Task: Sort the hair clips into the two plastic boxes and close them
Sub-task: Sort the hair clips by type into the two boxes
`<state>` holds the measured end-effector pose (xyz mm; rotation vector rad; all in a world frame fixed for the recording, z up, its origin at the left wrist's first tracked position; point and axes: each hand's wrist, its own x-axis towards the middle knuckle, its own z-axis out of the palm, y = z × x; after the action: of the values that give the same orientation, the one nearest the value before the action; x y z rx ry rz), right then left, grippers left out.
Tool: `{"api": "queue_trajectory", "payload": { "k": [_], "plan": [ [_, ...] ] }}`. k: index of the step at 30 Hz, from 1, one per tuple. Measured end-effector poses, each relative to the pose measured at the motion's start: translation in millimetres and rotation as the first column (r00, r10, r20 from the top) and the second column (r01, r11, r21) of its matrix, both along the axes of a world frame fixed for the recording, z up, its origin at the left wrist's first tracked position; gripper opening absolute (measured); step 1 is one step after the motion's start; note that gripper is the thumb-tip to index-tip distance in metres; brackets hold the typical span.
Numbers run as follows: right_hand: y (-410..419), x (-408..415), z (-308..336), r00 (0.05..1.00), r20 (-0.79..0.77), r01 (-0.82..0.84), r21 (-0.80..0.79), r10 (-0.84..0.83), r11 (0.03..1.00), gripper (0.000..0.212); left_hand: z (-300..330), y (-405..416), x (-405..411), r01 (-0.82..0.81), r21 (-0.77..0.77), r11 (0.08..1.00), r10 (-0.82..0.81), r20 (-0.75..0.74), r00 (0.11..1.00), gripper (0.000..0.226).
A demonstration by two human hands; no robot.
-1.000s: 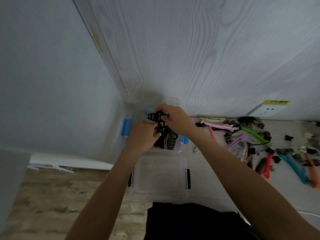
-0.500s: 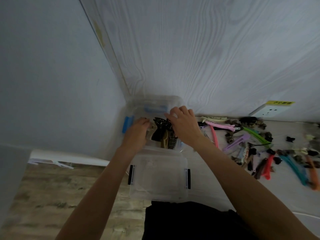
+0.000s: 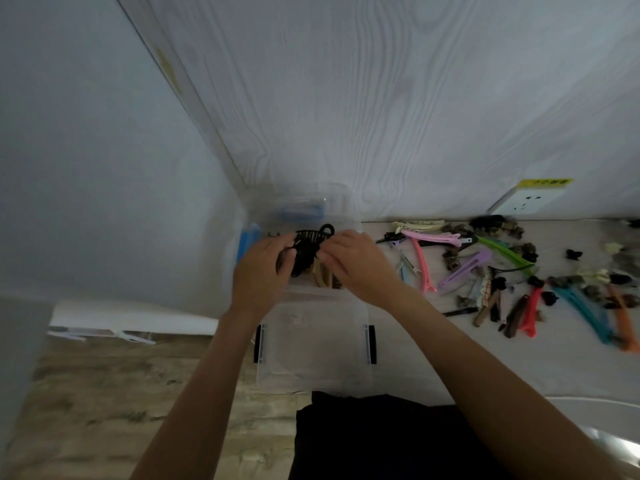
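Both hands on one black claw clip, right over the far box

The left hand (image 3: 261, 268) and right hand (image 3: 353, 259) each pinch an end of the black claw clip (image 3: 306, 249), so its long axis runs left-right between them, just above the far plastic box (image 3: 304, 211) that already holds brownish clips. The drop looks like straight down. The near plastic box (image 3: 313, 351) sits closer to the person, and the unsorted pile of hair clips (image 3: 485, 268) lies on the tabletop (image 3: 433, 358) to the right, nearer the right hand.

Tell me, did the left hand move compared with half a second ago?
Yes. The left hand has shifted right, away from the blue latch, and now grips the black claw clip over the far box.
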<state>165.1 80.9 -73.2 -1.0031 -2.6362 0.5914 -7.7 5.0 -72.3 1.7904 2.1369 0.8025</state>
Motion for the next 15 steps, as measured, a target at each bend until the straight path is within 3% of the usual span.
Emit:
{"api": "queue_trajectory", "payload": {
  "k": [3,7,12,15],
  "plan": [
    [-5.5,45.9,14.9,0.975,-0.159,0.16,-0.003,-0.158,0.987,0.038,9.3,8.6,32.7,0.07,0.112,0.991,-0.072,0.01,0.997,0.031],
    [-19.7,132.1,22.5,0.904,-0.261,0.345,-0.023,-0.339,0.938,0.034,18.2,27.8,112.5,0.244,0.211,0.947,-0.256,0.034,0.966,0.03],
    [-44.3,272.9,12.6,0.779,-0.266,0.582,-0.028,-0.567,0.813,0.022,11.8,52.6,259.4,0.475,0.194,0.858,-0.496,0.072,0.866,0.027],
    [-56.0,334.8,3.0,0.724,-0.262,0.654,-0.034,-0.638,0.756,0.022,-4.2,65.1,316.5,0.536,0.073,0.841,-0.54,0.169,0.824,0.03]
  ]
}}
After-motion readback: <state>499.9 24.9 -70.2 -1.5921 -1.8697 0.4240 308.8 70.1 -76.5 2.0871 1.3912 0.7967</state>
